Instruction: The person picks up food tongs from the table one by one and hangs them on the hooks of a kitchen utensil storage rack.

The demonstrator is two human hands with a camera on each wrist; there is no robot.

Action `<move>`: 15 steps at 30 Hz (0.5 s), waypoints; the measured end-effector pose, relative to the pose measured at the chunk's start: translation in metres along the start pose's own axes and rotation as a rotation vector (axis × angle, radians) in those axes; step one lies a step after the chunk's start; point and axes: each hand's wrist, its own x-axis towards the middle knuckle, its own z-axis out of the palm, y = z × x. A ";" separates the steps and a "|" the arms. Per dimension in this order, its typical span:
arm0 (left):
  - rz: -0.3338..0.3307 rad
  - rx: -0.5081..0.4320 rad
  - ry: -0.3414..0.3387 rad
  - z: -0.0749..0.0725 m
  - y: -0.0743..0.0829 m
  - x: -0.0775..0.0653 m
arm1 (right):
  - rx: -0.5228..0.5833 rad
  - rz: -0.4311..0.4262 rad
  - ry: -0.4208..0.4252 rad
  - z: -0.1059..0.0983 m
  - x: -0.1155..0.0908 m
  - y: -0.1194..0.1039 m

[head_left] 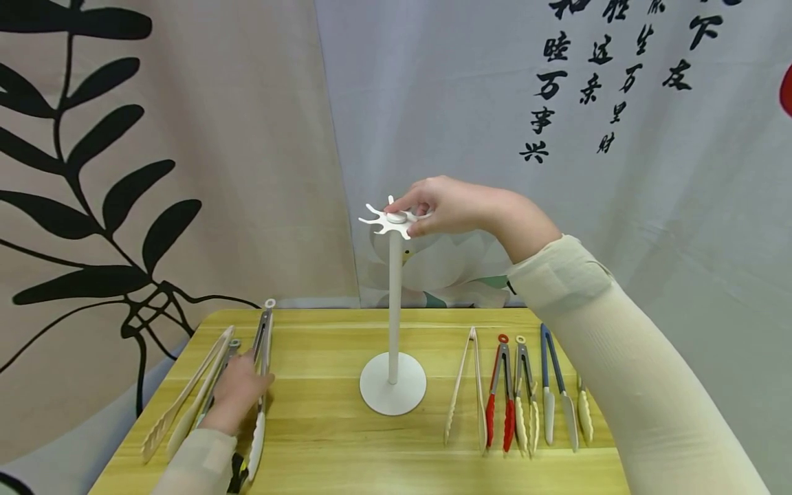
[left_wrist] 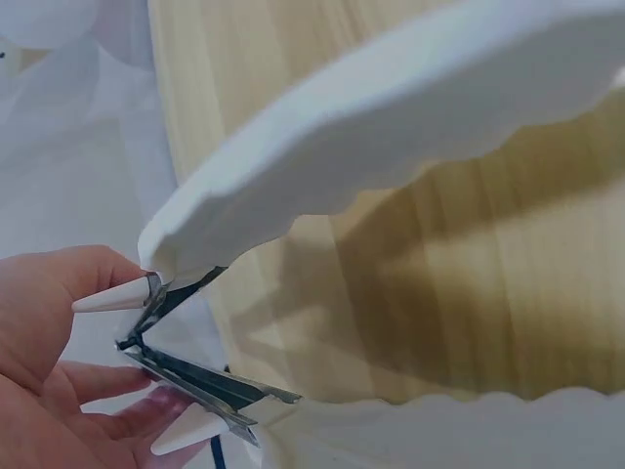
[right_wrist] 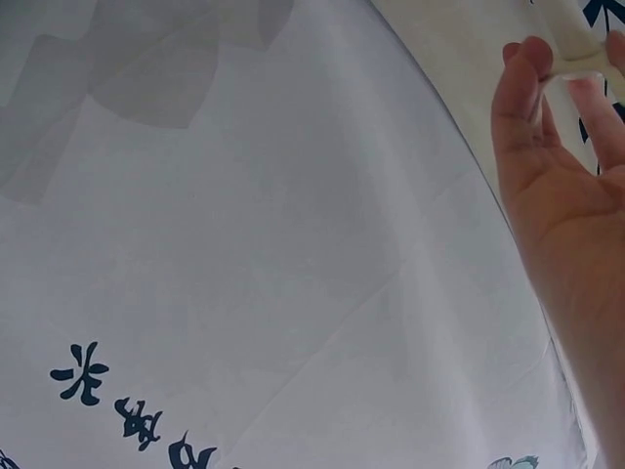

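A white stand (head_left: pixel 394 302) with a round base rises from the table, topped by a hooked white rack (head_left: pixel 377 218). My right hand (head_left: pixel 454 206) pinches the rack's right side between thumb and fingers; in the right wrist view, that hand (right_wrist: pixel 571 186) holds it at the upper right corner. At the table's left, my left hand (head_left: pixel 234 393) is among several tongs. In the left wrist view, thumb and fingers lie either side of the metal hinge end of spread tongs (left_wrist: pixel 371 127) with white scalloped heads. Which tongs these are is partly hidden in the head view.
Beige tongs (head_left: pixel 185 392) lie left of my left hand, and long metal tongs (head_left: pixel 265 337) to its right. At right lie white tongs (head_left: pixel 478 385), red tongs (head_left: pixel 509 412), cream tongs (head_left: pixel 521 399) and blue-handled tongs (head_left: pixel 555 364). A curtain (head_left: pixel 433 103) hangs behind.
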 end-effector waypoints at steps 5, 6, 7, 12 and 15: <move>0.074 -0.030 0.084 -0.001 0.005 -0.001 | 0.003 0.000 -0.001 0.000 -0.001 -0.001; 0.086 -0.033 0.101 -0.001 0.007 -0.001 | 0.004 0.001 -0.001 0.000 -0.001 -0.001; 0.095 -0.035 0.112 -0.002 0.009 -0.002 | 0.004 0.001 0.000 0.000 -0.001 -0.002; 0.098 -0.058 0.126 -0.006 0.020 -0.004 | -0.006 0.002 0.004 0.000 -0.002 -0.003; 0.108 -0.084 0.135 -0.008 0.027 -0.006 | -0.016 0.008 0.006 0.000 -0.001 -0.004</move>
